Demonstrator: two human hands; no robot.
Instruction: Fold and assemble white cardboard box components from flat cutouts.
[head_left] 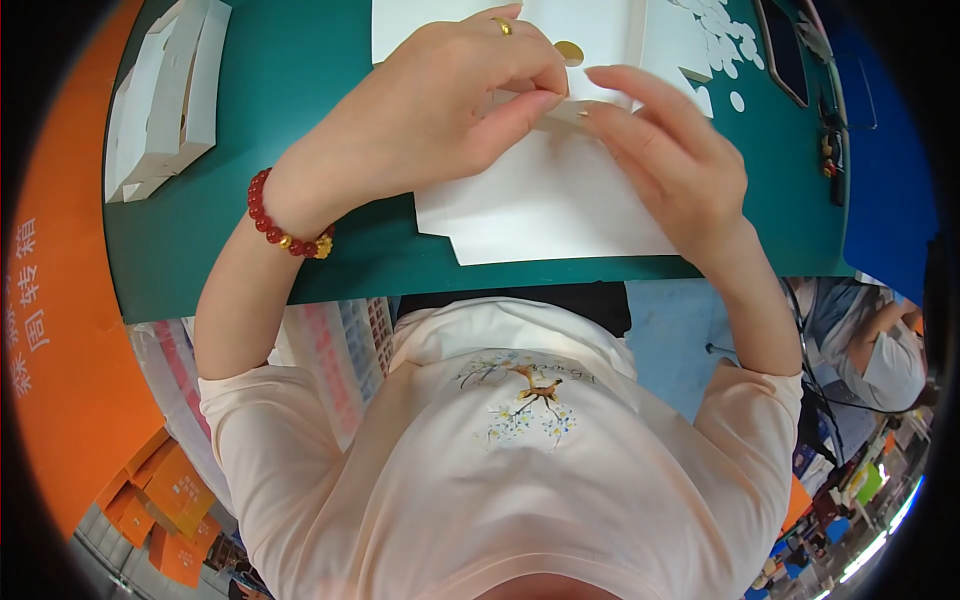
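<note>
Flat on the green table lies an unfolded white cardboard box blank (pixel 540 205), with a folded edge under my fingers. My left hand (pixel 450 100), wearing a gold ring and a red bead bracelet, has thumb and index finger pinched together at that edge. What sits between those fingertips is too small to make out. Facing it, my right hand (pixel 680 150) has its index finger and thumb apart, with fingertips close to the same edge. A gold round spot (pixel 569 53) shows on the white card just beyond my left fingertips.
Folded white boxes (pixel 170 105) stand at the table's left. Many small white discs (pixel 722 38) are scattered at the far right, beside a dark phone (pixel 781 50). Large orange boxes (pixel 60 250) line the left side. Another person (pixel 885 350) sits at the right.
</note>
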